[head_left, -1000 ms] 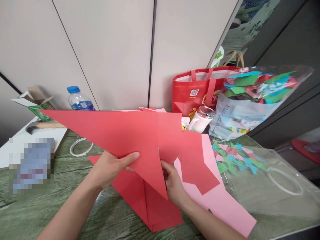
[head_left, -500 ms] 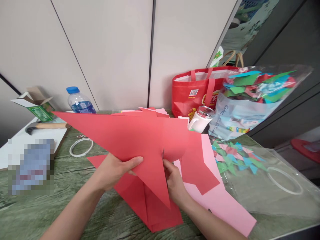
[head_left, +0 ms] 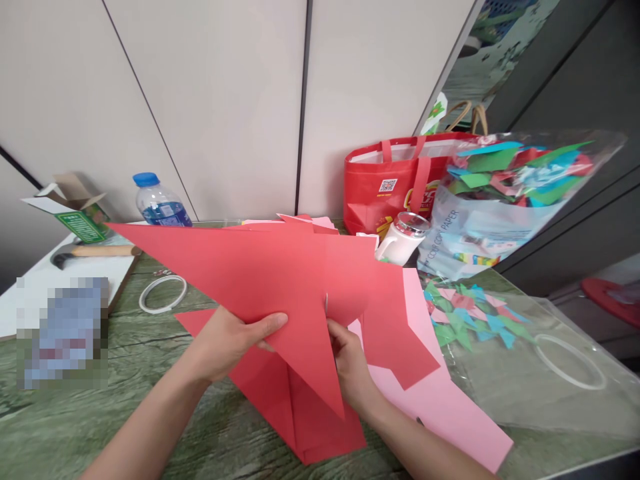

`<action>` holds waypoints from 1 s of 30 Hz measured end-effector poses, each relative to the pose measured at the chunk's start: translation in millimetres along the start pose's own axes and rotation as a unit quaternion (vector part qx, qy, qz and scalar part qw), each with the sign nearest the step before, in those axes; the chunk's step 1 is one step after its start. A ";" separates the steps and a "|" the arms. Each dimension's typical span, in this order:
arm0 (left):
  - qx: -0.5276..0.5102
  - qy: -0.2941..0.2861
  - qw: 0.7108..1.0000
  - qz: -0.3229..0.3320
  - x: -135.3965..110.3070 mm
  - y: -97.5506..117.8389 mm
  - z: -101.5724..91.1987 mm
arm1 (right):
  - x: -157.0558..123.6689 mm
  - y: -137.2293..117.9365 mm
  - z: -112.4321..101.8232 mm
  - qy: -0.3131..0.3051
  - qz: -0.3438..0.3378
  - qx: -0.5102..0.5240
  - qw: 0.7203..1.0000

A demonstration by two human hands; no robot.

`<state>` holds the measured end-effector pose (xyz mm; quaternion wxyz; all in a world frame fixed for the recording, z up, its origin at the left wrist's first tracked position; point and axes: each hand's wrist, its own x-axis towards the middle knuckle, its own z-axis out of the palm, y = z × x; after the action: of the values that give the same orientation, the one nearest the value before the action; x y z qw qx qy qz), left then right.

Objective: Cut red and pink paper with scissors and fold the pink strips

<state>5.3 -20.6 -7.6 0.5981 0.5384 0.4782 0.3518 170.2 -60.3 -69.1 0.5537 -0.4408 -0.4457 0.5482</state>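
A large red paper sheet [head_left: 260,267] is held up over the green table [head_left: 100,413]. My left hand [head_left: 227,340] pinches its lower edge, thumb on the front. My right hand [head_left: 353,370] is closed just right of the sheet's downward point, its fingers partly hidden behind the paper. A thin metal blade [head_left: 326,301] shows in a slit in the sheet just above that hand; what it belongs to is hidden. More red paper [head_left: 310,420] and a pink sheet [head_left: 450,407] lie flat under my hands.
A red tote bag [head_left: 385,180], a white jar [head_left: 403,240] and a clear bag of coloured folded papers [head_left: 505,193] stand at the back right. Small folded pieces [head_left: 465,313] lie on plastic film. A water bottle [head_left: 157,200], a small box [head_left: 75,207] and a white ring [head_left: 161,293] sit left.
The red sheet has shifted slightly right and its point has dropped a little. My right hand moved up a bit along the slit. My left hand's thumb slid right.
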 end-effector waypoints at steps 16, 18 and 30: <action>-0.010 -0.009 1.000 -0.008 -0.2 -0.7 2.4 | -0.1 -0.3 -0.2 -0.006 -0.007 -0.008 1.000; -0.012 -0.014 1.000 -0.012 -0.4 -1.3 3.8 | 1.3 0.5 -1.6 -0.003 -0.019 -0.018 1.000; -0.012 -0.029 0.999 -0.026 -0.6 -4.3 7.4 | 5.4 0.4 -7.7 0.016 -0.037 -0.015 0.999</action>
<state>11.7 -24.2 -12.1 0.6268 0.5286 0.4706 0.3258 177.6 -54.9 -71.1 0.5746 -0.4408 -0.4606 0.5132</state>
